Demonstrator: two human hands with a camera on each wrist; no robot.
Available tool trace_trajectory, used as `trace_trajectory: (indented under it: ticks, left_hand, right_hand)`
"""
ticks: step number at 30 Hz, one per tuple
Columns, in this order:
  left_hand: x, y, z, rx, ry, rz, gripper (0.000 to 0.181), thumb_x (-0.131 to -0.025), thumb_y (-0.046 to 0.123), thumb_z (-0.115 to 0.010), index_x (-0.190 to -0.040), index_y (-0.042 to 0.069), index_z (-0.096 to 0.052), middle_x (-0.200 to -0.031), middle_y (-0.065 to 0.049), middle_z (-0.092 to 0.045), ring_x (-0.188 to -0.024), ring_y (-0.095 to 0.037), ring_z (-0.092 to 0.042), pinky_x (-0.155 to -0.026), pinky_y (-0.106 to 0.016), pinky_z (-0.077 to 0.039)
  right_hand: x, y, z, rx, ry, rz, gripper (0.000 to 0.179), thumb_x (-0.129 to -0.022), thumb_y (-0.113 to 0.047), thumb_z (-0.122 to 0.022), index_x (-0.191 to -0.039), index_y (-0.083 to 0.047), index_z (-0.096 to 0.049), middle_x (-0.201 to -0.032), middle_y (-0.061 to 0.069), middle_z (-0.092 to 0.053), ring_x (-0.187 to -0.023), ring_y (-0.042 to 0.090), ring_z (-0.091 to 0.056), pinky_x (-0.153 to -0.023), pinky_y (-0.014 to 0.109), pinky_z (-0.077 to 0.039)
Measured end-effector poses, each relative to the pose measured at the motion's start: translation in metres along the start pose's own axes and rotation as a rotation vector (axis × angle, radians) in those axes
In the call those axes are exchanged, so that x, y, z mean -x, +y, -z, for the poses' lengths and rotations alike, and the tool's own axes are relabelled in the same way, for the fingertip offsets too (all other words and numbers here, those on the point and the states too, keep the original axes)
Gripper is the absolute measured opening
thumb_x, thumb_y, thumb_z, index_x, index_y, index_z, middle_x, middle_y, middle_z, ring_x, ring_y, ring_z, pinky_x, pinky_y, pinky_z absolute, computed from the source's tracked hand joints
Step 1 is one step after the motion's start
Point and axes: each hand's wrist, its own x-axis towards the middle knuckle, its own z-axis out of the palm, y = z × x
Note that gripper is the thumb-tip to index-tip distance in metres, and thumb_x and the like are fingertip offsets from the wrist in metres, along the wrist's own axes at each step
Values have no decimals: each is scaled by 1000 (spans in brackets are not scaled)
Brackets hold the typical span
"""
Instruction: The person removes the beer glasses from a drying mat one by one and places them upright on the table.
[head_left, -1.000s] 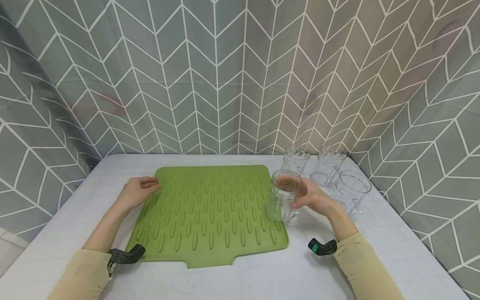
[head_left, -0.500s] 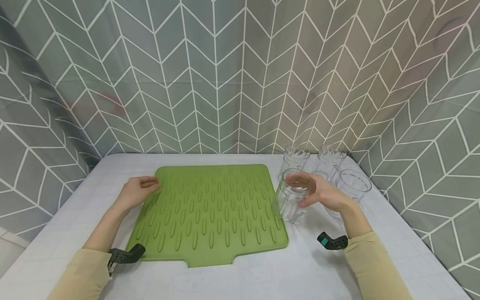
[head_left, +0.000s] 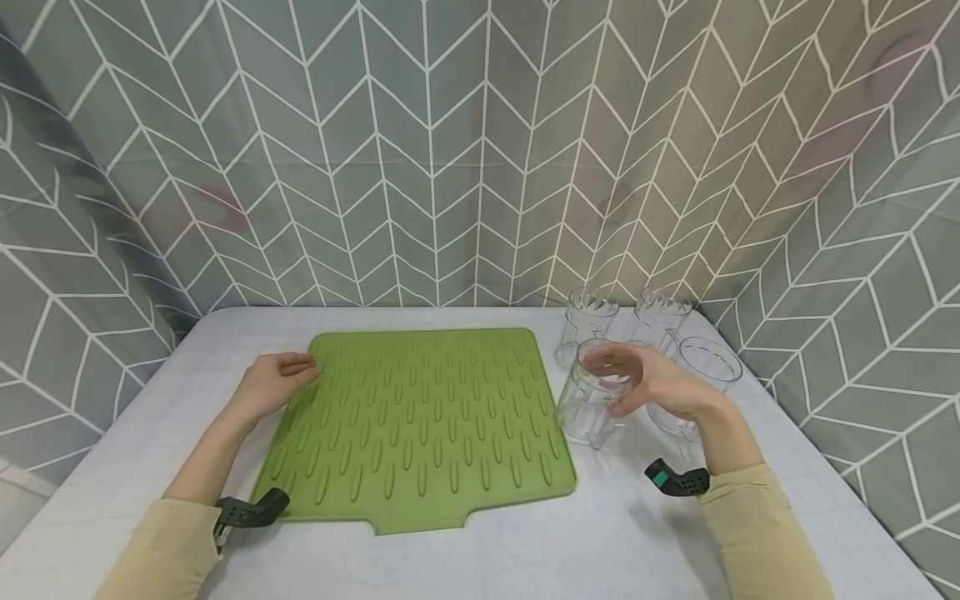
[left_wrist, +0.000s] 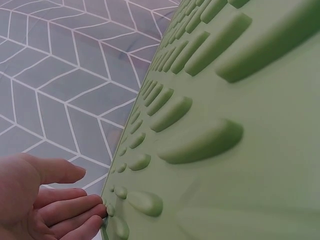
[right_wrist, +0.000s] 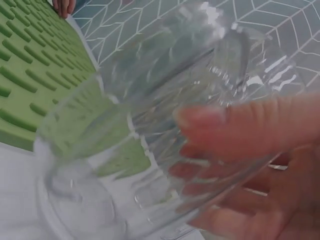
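My right hand [head_left: 660, 383] grips a clear glass mug [head_left: 588, 417] beside the right edge of a green ridged mat [head_left: 420, 400]. In the right wrist view, the thumb and fingers wrap one end of the mug [right_wrist: 115, 165], which looks tilted. Whether its base touches the table is hard to tell. At the mat's upper left edge is my left hand [head_left: 273, 383]. The left wrist view shows that hand [left_wrist: 55, 200] with its fingers together and fairly straight, fingertips at the mat's edge [left_wrist: 107, 200] and the thumb apart.
Two clear glass mugs, one [head_left: 587, 312] left of the other [head_left: 663, 312], stand at the table's back right. A third [head_left: 708, 362] is right of them, partly behind my right hand. A white cloth [head_left: 525, 550] covers the table. A patterned curtain [head_left: 450, 167] hangs behind.
My right hand and the glass mug have moved right, from over the mat's right edge to beside it. The left hand has stayed in place.
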Motion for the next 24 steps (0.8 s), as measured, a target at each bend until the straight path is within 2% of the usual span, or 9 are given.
trace_trajectory:
  ticks: [5,12,18,20,24]
  left_hand:
    - [1,2,1,-1,-1,-3,56,-104,31,-53,-141,-11,-47,-137,-32,-54,-128,-52,-50,-104,-62,-46]
    - [3,5,2,-12,-1,-4,56,-105,31,-52,-141,-12,-46,-138,-33,-52,-129,-53,-48,-103,-63,-46]
    - [4,5,1,-17,0,-12,56,-104,30,-52,-140,-13,-47,-137,-34,-53,-128,-53,-49,-103,-62,-46]
    - [4,5,1,-19,0,-14,56,-104,30,-52,-140,-13,-47,-137,-34,-53,-128,-53,-49,-103,-62,-46]
    - [4,5,1,-23,4,-17,55,-104,30,-53,-139,-12,-48,-136,-34,-54,-128,-53,-49,-103,-62,-46]
  right_hand:
    - [3,0,3,9,19,-40,84,-65,3,-85,-140,6,-47,-141,25,-53,-125,18,-59,-99,27,-54]
    - [6,0,6,4,36,-57,84,-64,6,-84,-139,7,-48,-141,26,-53,-124,15,-60,-95,31,-57]
    - [9,-1,9,41,43,-94,83,-67,2,-85,-141,3,-48,-144,24,-52,-133,35,-52,-97,26,-54]
    - [10,-1,10,44,47,-104,82,-68,2,-85,-141,2,-47,-144,24,-51,-134,38,-50,-96,27,-55]
    - [11,-2,10,43,50,-119,82,-69,2,-84,-141,4,-44,-144,25,-51,-130,24,-56,-95,29,-56]
